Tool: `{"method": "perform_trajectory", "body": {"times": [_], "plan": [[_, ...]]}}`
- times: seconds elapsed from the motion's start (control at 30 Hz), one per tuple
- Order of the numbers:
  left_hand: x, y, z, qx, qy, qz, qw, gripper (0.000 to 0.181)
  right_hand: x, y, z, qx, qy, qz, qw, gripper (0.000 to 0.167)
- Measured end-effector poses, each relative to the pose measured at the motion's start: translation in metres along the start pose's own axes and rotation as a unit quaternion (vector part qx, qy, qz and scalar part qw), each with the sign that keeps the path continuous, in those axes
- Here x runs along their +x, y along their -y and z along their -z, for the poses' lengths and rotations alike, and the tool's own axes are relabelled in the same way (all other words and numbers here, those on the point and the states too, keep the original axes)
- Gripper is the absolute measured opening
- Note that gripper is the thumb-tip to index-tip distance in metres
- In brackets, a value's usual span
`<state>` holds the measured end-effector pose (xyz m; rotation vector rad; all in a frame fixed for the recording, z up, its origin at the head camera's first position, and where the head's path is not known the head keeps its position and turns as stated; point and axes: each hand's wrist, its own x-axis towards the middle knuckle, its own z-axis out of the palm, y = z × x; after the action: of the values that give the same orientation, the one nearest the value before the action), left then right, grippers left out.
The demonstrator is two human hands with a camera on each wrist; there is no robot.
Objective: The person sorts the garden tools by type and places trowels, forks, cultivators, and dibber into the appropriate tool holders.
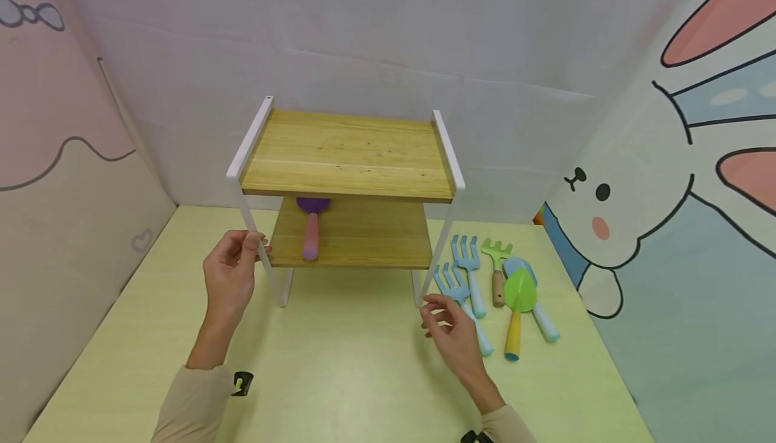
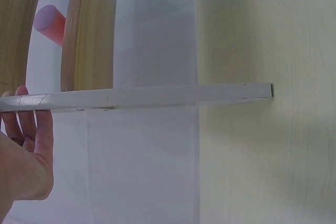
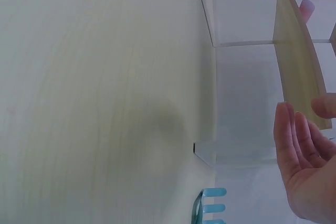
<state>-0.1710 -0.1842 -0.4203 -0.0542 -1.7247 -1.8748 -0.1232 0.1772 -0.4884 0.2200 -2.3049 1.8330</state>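
Note:
A two-tier shelf (image 1: 345, 153) with wooden boards and white side frames stands upright on the table. My left hand (image 1: 233, 268) grips its left front leg, thumb on the near side and fingers reaching behind; the left wrist view shows the fingers across the white leg (image 2: 157, 95). Beside the lower part of the right front leg is my right hand (image 1: 451, 335), its fingers loosely bent and holding nothing. In the right wrist view its thumb (image 3: 325, 106) stands apart from the fingers. On the lower board (image 1: 370, 234) lies a purple-headed tool with a pink handle (image 1: 311, 237), its head partly hidden by the upper board.
Right of the shelf lie two blue hand forks (image 1: 475, 288), a green rake (image 1: 498, 281) with a brown handle, a green trowel (image 1: 519, 291) with a yellow handle, and a blue tool (image 1: 545, 322) partly beneath it. Printed cloth walls (image 1: 388, 46) enclose the table (image 1: 339, 376).

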Motion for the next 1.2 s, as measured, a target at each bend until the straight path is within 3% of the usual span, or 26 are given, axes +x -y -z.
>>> {"method": "perform_trajectory", "body": {"times": [0.3,0.9,1.2], "plan": [[0.000,-0.001,0.000,-0.002,-0.004,0.008,1.0000,0.022,0.003,-0.008,0.019,-0.027,-0.019,-0.036,0.9988,0.020],[0.000,-0.001,0.001,-0.008,0.000,0.004,1.0000,0.022,0.012,-0.018,0.058,-0.020,-0.078,-0.065,0.9946,0.023],[0.000,-0.001,0.000,-0.011,0.003,0.007,0.9999,0.022,0.009,-0.022,0.078,-0.049,-0.104,-0.080,0.9901,0.027]]}}
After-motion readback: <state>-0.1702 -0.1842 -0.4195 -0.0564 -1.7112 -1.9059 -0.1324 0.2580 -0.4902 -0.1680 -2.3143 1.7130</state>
